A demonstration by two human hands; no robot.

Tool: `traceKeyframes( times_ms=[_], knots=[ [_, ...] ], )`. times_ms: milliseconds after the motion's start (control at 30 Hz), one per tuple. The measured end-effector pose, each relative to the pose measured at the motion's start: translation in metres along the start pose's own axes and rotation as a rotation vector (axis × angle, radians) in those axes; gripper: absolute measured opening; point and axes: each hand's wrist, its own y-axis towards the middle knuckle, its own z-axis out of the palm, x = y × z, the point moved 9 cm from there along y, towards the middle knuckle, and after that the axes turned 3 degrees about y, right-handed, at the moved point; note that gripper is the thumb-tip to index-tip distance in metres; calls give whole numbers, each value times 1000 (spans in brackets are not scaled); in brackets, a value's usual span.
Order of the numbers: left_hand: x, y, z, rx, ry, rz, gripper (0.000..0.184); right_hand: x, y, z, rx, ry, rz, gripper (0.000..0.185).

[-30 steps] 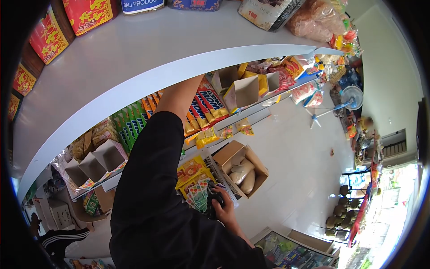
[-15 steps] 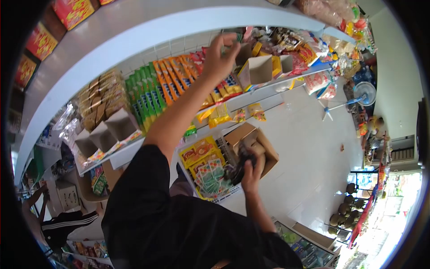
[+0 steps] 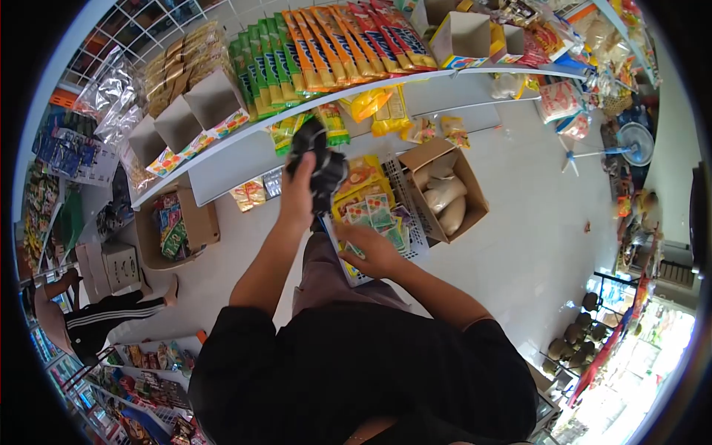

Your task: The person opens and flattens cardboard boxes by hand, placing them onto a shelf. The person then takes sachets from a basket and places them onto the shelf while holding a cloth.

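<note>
My left hand [image 3: 298, 194] is closed around a bunch of black packets [image 3: 320, 169] with pale marks, held up in front of the shelf edge. My right hand [image 3: 374, 254] is over the near side of a white plastic basket [image 3: 415, 241], its fingers curled in. A pale green strip shows by those fingers, but what they grip is not clear. Inside the basket lie green-and-white sachets [image 3: 377, 211] and yellow packs [image 3: 360, 172].
Behind the hands runs a shelf edge [image 3: 259, 124], with green, orange and red sachets [image 3: 326, 48] above. A cardboard box [image 3: 478, 208] with filled bags stands right of the basket. Another carton [image 3: 204, 222] sits left. A person [image 3: 96, 319] is at far left, a fan [image 3: 634, 142] at right.
The black packets have passed from my right hand to my left, which has come down from the shelf. My right hand has moved left to the basket. The view has shifted, showing more floor.
</note>
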Motion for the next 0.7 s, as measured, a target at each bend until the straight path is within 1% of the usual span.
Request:
traceKeyframes(
  times_ms=[33,67,100,133,167,200,233,267,333,367,400,433,467,500,533,600,667,700],
  knots=[
    [3,-13,-20,-62,-40,-62,45,-39,-14,30,177,112,185,42],
    [4,-26,-39,-119,-80,-119,45,-81,-23,44,96,135,272,38],
    [8,-38,-56,-104,15,-113,45,-132,-34,61,16,164,363,34],
    [17,-48,-71,-87,108,-100,45,-202,-45,78,-33,165,515,37],
    [31,-57,-87,-113,153,-129,45,-257,-54,84,-84,163,661,39],
    [46,-72,-101,-142,199,-166,44,-285,-61,75,-180,159,827,41],
    [61,-87,-109,-181,172,-202,42,-307,-68,65,-279,153,989,42],
    [73,-99,-112,-217,142,-229,39,-317,-61,62,-279,153,976,42],
    [90,-120,-110,-206,235,-307,41,-348,-67,50,-248,-167,1251,46],
    [90,-127,-98,-178,286,-354,42,-381,-69,67,-182,-144,1322,54],
    [88,-135,-89,-151,340,-409,43,-389,-69,81,-177,-136,1316,54],
    [97,-136,-86,-85,279,-403,44,-392,-69,80,-233,-241,1331,59],
    [91,-134,-83,-83,283,-398,44,-392,-71,75,-289,-348,1348,65],
    [87,-135,-76,-35,289,-409,44,-396,-71,76,-293,-347,1347,65],
    [84,-134,-69,15,294,-420,44,-399,-73,78,-258,-300,1369,66],
    [82,-125,-71,23,303,-407,45,-402,-78,73,-233,-255,1392,68],
    [72,-112,-68,-1,325,-425,48,-391,-81,65,-327,10,1303,53],
    [67,-105,-63,3,326,-431,49,-383,-87,59,-335,10,1311,53]
  ],
)
